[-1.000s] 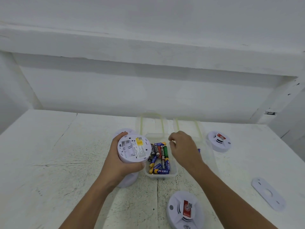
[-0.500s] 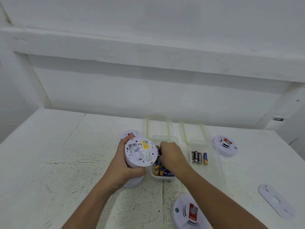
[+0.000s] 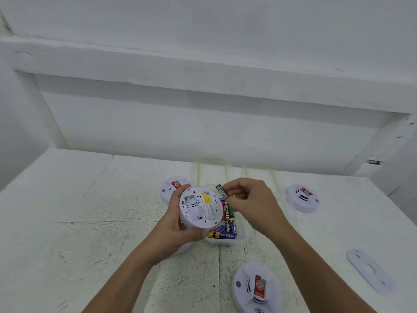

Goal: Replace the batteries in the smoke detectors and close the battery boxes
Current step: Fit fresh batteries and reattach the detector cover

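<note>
- The right hand, just right of the frame's centre, pinches a dark battery between thumb and fingertips. The battery is lifted clear of the others and points up and left.
- The left hand, at centre, grips the rim of a smoke detector and holds it off the table with its back turned to the camera. The two hands are close together but not touching.
- On that back, left of a yellow label, the battery bay is open. It looks empty, though blur makes this uncertain.
- The step in hand appears to be loading fresh cells into this detector.
- The next move calls for carrying the battery the short way left to the bay and matching its polarity. It then has to be pressed in while the left hand keeps the detector steady.
- Just below the hands sits a clear battery box holding loose batteries. It is still open, and two clear lids lie above it.
- Other detectors lie face up: one behind the left hand, one at right and one at bottom centre.
- A white mounting plate lies at lower right on the white table.
</note>
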